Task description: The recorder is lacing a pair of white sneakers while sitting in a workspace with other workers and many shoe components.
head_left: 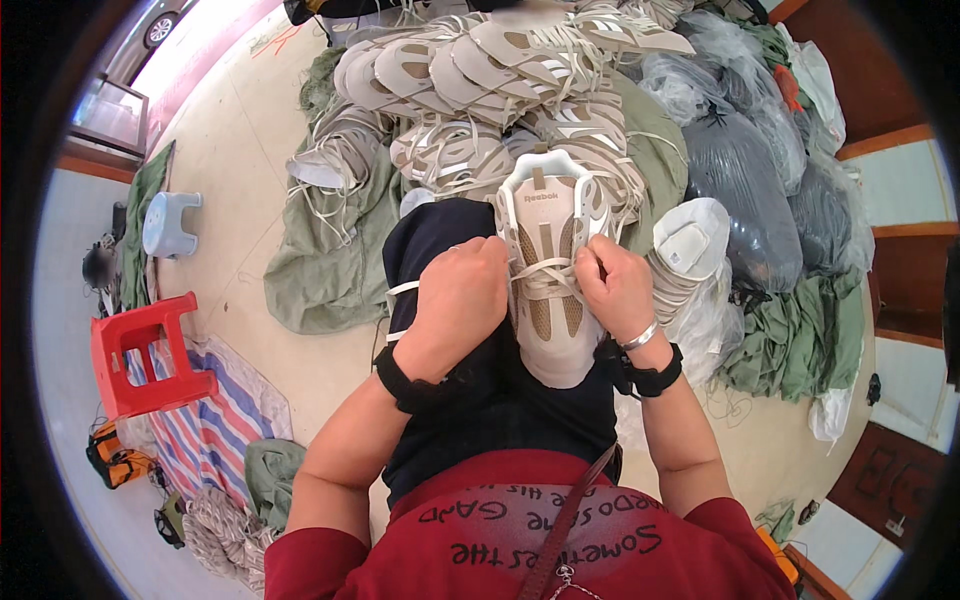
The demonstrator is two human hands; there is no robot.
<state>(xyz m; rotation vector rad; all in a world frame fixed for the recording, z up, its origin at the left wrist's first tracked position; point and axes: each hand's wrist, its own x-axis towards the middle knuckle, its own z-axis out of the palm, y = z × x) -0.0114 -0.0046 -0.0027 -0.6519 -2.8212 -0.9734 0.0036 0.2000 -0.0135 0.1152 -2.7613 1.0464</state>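
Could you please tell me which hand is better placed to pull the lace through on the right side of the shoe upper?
Probably the right hand: its fingers already pinch the lace at the beige shoe upper's right edge, while the left hand grips the opposite side.

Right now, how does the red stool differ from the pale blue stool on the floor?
The red stool is square, larger in the picture and stands partly on a striped cloth; the pale blue stool is rounded, looks smaller and stands on bare floor. Both are upright, to the person's left.
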